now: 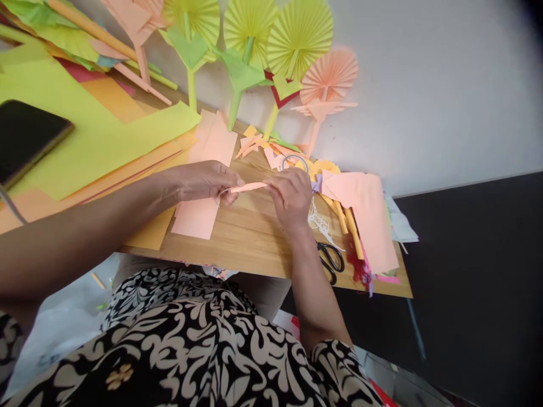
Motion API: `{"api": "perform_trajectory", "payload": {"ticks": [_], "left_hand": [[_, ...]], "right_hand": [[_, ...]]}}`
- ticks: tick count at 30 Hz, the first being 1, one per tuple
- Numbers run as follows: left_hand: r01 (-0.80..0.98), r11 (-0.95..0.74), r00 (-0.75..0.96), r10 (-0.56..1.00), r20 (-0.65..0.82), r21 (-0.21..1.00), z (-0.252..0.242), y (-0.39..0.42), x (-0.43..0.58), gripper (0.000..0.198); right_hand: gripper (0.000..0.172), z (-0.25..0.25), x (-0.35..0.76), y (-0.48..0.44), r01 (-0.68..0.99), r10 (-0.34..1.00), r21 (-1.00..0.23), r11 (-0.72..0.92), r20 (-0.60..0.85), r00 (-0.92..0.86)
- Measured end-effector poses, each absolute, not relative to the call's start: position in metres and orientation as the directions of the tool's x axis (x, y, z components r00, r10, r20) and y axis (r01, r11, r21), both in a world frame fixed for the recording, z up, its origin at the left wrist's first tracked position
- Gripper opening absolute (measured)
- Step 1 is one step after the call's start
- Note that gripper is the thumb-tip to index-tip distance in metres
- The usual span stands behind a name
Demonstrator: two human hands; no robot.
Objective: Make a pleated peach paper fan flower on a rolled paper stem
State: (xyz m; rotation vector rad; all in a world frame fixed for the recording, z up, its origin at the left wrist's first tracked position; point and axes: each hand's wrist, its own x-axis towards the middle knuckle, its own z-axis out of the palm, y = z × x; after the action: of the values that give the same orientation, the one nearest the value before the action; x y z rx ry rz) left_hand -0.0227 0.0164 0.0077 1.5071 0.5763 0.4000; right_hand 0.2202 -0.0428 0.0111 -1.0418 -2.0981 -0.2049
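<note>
Your left hand (203, 180) pinches one end of a slim, folded strip of peach paper (251, 187) between thumb and fingers, while your right hand (292, 195) grips the other end, fingers curled over it. The strip sits between your hands, above the brown wooden tabletop (250, 237), and a fine white thread (219, 195) loops by your left fingertips; whether it is wound around the paper or only rests against it cannot be told. It seems best to press the folds flat with the right hand and let the left fingertips manage the thread, drawing it snug but gently, since thin paper could well crease or tear under a hard pull. Hold both ends level so that the folds line up.

Toward the front edge, on the right, lie scissors with black looped handles (340, 260), a tangle of white thread (321, 225) just beyond. Flat peach paper rectangles (198, 219) lie below your left hand. Farther back, orange and peach paper scraps (250, 144) are strewn, and behind them round, pleated yellow paper fans (302, 37) stand before the pale wall (424, 102).
</note>
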Motion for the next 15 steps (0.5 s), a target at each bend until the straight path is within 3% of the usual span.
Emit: {"api": "perform_trajectory", "payload": {"ticks": [4,12,15], "left_hand": [[0.125,-0.07,0.742,0.669,-0.047,0.99,0.005,0.018,-0.024,0.036],[0.092,0.1,0.726,0.674,-0.135,0.991,0.002,0.011,-0.018,0.029],[0.126,0.035,0.71,0.695,-0.114,0.991,0.004,0.01,-0.018,0.028]], "right_hand": [[0.008,0.009,0.221,-0.043,0.73,0.616,-0.18,0.659,0.687,-0.386],[0.011,0.001,0.204,-0.046,0.701,0.724,-0.317,0.639,0.556,-0.408],[0.015,0.0,0.201,-0.048,0.702,0.74,-0.339,0.626,0.543,-0.398]]}}
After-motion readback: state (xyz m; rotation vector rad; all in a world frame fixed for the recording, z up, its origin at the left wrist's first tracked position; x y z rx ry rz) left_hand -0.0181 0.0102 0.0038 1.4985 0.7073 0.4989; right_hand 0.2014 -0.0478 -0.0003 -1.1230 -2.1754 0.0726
